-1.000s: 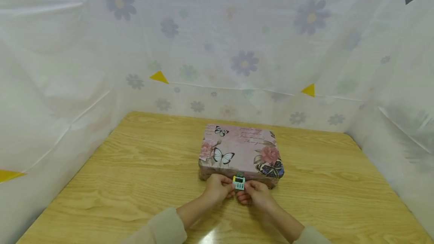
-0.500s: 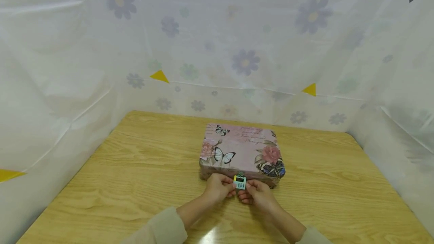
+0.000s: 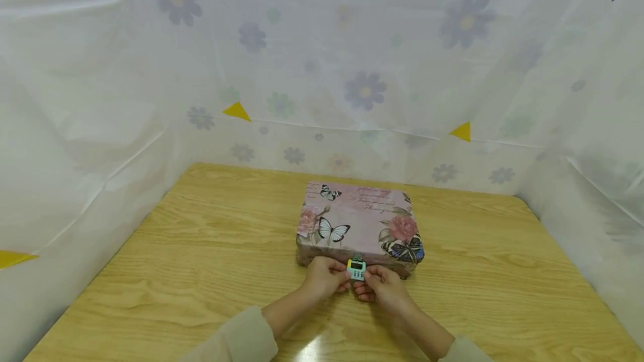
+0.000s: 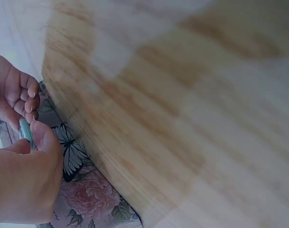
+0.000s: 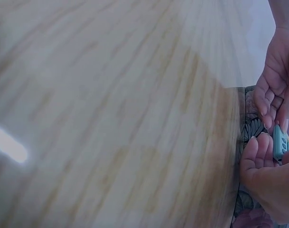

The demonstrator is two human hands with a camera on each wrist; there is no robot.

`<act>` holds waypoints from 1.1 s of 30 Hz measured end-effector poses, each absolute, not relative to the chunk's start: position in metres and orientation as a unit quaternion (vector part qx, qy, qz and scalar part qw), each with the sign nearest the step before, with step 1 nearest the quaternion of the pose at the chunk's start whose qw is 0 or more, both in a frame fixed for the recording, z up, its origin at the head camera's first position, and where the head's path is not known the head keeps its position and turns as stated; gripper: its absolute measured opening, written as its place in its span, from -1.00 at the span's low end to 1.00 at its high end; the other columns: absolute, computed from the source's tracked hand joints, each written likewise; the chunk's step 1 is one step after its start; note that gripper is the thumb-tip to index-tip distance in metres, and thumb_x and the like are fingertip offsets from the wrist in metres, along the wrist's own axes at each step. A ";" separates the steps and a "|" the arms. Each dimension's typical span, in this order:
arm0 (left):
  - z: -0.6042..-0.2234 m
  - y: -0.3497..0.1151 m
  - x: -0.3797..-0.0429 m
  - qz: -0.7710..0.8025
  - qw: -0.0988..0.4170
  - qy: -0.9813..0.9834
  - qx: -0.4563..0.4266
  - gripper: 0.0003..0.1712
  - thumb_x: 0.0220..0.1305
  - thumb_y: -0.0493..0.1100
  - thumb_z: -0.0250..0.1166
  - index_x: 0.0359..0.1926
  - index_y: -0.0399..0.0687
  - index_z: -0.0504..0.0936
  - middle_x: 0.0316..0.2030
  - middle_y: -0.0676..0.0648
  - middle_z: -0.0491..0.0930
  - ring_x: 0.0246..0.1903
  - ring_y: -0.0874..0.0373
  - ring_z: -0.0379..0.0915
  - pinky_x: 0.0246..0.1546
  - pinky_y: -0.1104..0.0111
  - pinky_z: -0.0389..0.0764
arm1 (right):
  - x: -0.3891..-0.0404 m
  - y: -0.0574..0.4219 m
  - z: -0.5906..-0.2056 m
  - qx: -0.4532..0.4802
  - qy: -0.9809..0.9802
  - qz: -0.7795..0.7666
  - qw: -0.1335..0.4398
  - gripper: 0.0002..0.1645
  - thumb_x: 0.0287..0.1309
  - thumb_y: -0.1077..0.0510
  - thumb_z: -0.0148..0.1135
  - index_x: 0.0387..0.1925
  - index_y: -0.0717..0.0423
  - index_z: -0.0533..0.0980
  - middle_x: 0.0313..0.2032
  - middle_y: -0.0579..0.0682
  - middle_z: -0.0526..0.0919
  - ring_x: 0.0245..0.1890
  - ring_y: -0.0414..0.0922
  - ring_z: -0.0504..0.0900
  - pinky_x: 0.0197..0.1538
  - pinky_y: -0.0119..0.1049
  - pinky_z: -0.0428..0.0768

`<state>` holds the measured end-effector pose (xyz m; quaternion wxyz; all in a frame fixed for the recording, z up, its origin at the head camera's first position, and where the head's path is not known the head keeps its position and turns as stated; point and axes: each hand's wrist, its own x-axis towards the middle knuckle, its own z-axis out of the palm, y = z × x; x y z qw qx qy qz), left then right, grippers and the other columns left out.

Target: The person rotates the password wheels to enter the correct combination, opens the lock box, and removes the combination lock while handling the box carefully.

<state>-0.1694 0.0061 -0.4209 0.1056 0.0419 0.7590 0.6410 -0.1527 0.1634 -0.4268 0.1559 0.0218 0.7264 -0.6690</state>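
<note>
The lock (image 3: 356, 270) on the box (image 3: 360, 222) is pinched by the fingers of the left hand (image 3: 323, 279) and right hand (image 3: 386, 288).

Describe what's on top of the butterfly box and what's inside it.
The box has printed butterflies, flowers and script on top. It is closed, hiding any contents. The left hand and right hand pinch the small teal lock at its front.
</note>
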 end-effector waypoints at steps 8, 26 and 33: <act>-0.421 0.007 -0.168 0.643 0.104 0.758 0.042 -0.88 0.11 -0.46 0.24 -0.36 -0.57 0.57 -0.54 -0.36 0.63 -0.55 -0.04 0.64 -0.52 0.34 0.70 | -0.153 0.164 -0.428 0.019 0.730 -0.665 0.157 -0.73 0.34 0.29 -0.12 -0.09 0.49 0.29 -0.47 -0.12 0.61 -0.43 -0.29 0.60 -0.30 -0.42 0.66; -0.424 0.008 -0.169 0.639 0.094 0.762 0.048 -0.88 0.11 -0.46 0.24 -0.37 -0.56 0.57 -0.56 -0.36 0.63 -0.56 -0.05 0.63 -0.54 0.32 0.70 | -0.154 0.164 -0.430 0.022 0.742 -0.653 0.150 -0.70 0.38 0.27 -0.21 -0.13 0.50 0.34 -0.50 -0.11 0.60 -0.46 -0.29 0.59 -0.32 -0.42 0.65; -0.424 0.008 -0.169 0.638 0.090 0.763 0.049 -0.89 0.11 -0.47 0.23 -0.38 -0.56 0.57 -0.57 -0.35 0.62 -0.58 -0.02 0.63 -0.55 0.33 0.70 | -0.153 0.162 -0.429 0.010 0.742 -0.655 0.144 -0.74 0.33 0.27 -0.08 -0.12 0.48 0.32 -0.48 -0.13 0.61 -0.45 -0.29 0.60 -0.32 -0.44 0.65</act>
